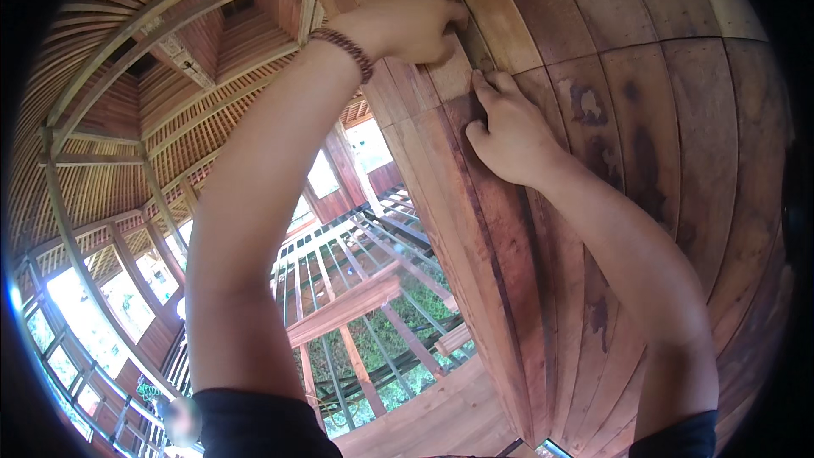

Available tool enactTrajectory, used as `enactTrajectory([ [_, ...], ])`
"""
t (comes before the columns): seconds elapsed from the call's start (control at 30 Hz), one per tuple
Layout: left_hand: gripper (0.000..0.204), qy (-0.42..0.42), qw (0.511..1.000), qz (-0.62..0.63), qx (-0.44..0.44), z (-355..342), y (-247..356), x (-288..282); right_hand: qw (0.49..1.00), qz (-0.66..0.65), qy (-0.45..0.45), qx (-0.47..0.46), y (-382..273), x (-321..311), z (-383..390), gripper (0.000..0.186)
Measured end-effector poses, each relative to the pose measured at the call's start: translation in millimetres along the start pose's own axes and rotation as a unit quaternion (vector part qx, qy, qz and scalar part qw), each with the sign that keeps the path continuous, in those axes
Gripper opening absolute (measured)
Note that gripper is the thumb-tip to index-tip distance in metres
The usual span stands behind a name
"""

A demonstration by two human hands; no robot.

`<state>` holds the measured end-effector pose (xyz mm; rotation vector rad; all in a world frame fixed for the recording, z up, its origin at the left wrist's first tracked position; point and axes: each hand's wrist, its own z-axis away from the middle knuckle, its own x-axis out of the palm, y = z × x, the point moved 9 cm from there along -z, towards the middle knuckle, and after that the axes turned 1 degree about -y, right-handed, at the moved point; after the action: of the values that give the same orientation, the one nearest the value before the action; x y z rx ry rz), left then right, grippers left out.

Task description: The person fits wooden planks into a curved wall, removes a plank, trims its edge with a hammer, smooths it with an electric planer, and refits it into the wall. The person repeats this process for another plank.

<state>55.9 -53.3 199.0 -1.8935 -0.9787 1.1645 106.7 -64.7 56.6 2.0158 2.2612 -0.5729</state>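
Note:
A wall of upright brown wooden planks fills the right side. High on it, a lighter narrow plank ends at a seam above a darker reddish plank. My left hand, with a braided bracelet at its wrist, is curled against the lighter plank; its fingertips are partly hidden. Lower and to the right, my right hand has its fingers bent, their tips against the plank's edge at the seam. The right thumb is tucked below the index finger. Any small thing between the fingers cannot be made out.
Open floor framing of beams lies below left, with green plants showing through the gaps. A broad plank crosses these beams. Overhead at left rises a slatted wooden roof. A person, blurred, is at the lower left.

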Motion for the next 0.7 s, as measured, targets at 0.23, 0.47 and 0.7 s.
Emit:
enactTrajectory([
  [0.23,0.053,0.037,0.998,-0.045,0.003,32.9,4.7,-21.1,1.000,-0.010,0.021,-0.012,-1.5,-1.2,-1.2,0.065],
  [0.47,0.066,0.144,0.986,-0.005,-0.085,49.8,8.6,-28.7,0.999,0.006,0.034,-0.010,-11.3,-12.0,-2.2,0.066],
  [0.7,0.087,0.414,0.808,0.240,-0.345,67.3,-48.9,19.5,0.984,0.048,0.117,-0.123,-34.8,-43.8,-29.1,0.056],
])
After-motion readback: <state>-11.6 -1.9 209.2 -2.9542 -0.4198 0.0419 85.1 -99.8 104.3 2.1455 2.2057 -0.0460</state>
